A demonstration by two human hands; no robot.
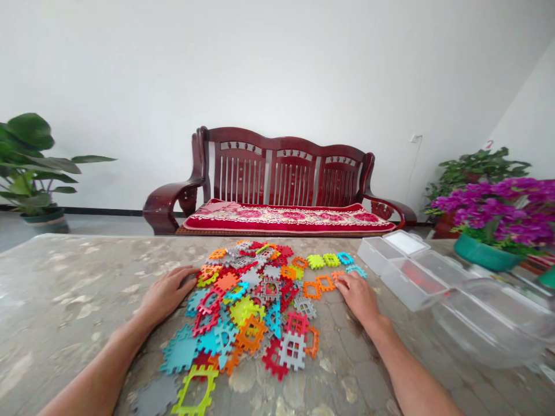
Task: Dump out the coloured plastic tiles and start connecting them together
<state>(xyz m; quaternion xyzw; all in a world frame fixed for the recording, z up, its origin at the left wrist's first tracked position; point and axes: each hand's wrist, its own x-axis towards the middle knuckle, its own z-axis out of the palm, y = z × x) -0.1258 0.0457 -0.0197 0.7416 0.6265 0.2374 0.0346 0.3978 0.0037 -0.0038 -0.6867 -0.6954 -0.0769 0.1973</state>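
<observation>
A heap of flat, toothed plastic building tiles (249,303) in red, orange, teal, grey and lime lies spread on the marbled table (65,300). My left hand (167,292) rests palm down at the heap's left edge, its fingers flat and touching the outer tiles. My right hand (358,294) lies flat at the heap's right edge, fingertips on an orange tile (338,276). Neither hand holds anything. A grey window-shaped tile (292,349) and a lime frame tile (197,390) lie at the near side.
Clear plastic boxes (405,268) and a large clear bowl (494,323) stand at the right of the table. A teal pot of purple flowers (498,222) sits behind them. A dark wooden bench (281,185) with a red cushion stands beyond, and green plants flank it.
</observation>
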